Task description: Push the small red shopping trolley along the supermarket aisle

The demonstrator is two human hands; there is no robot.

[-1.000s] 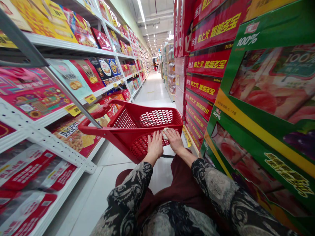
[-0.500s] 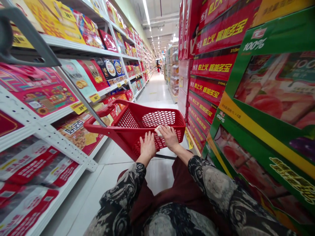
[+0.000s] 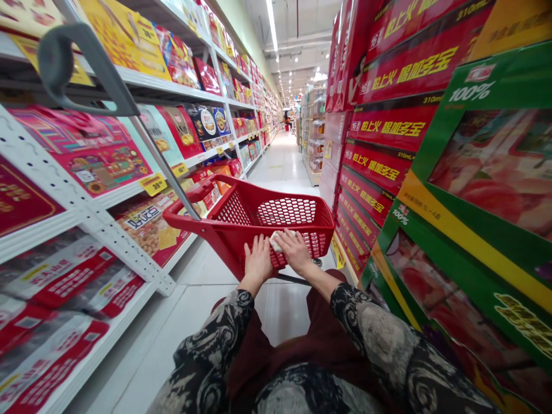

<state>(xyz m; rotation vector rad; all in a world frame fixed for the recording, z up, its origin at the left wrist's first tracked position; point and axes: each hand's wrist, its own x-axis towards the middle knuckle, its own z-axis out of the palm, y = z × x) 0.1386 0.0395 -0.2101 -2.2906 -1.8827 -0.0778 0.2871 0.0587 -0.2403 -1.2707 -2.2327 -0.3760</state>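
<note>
A red plastic shopping basket (image 3: 224, 236) with a long metal pull handle (image 3: 166, 169) stands tilted in front of me. My left hand (image 3: 259, 260) lies against its near side, fingers stretched out and nothing held. Just right of it, my right hand (image 3: 295, 249) presses a crumpled white cloth (image 3: 276, 241) to the lattice of the same side. Part of the cloth is hidden under the fingers. The grey grip (image 3: 92, 75) of the handle leans toward the shelves at the upper left.
White shelves (image 3: 166, 282) with boxed and bagged snacks line the left. Stacked red drink cartons (image 3: 388, 129) and green juice boxes (image 3: 431, 230) rise close on the right. A tiled aisle (image 3: 278, 155) runs ahead, with a person (image 3: 287, 121) far down it.
My right hand has slid the white cloth slightly left and down over the basket's side, nearer my left hand. The surroundings have shifted right in view as the camera turned slightly.
</note>
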